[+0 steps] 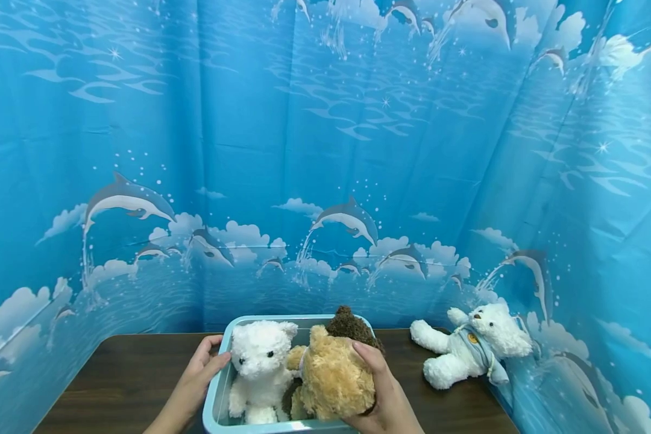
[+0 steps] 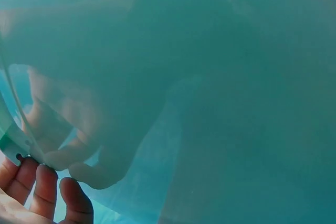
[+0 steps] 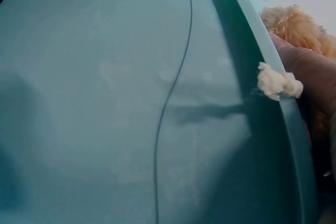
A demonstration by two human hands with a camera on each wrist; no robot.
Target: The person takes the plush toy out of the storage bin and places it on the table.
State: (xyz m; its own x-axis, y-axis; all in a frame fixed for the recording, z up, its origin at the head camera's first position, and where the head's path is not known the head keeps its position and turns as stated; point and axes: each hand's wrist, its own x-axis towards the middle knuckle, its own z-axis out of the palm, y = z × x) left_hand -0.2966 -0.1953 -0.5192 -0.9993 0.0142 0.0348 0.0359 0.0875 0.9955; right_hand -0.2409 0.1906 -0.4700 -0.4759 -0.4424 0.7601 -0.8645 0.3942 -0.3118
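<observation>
In the head view, a light blue plastic bin (image 1: 213, 395) stands at the table's front. My left hand (image 1: 198, 374) holds its left rim; the left wrist view shows curled fingertips (image 2: 44, 187) against the bin's glossy wall (image 2: 226, 103). My right hand (image 1: 382, 392) grips a tan teddy bear (image 1: 339, 380) at the bin's right side, its face turned from view. Inside, a white plush toy (image 1: 263, 349) sits upright at the left. A dark brown plush (image 1: 352, 328) shows behind the tan bear, mostly hidden. The right wrist view shows tan fur (image 3: 296, 27) beside the thumb.
A white teddy bear (image 1: 485, 343) in a grey-blue top lies on the dark wooden table (image 1: 125, 377) at the right, by its edge. Behind the table hangs a blue curtain (image 1: 249, 150) printed with dolphins. A small white fluffy piece (image 3: 278, 82) overlaps the bin's rim.
</observation>
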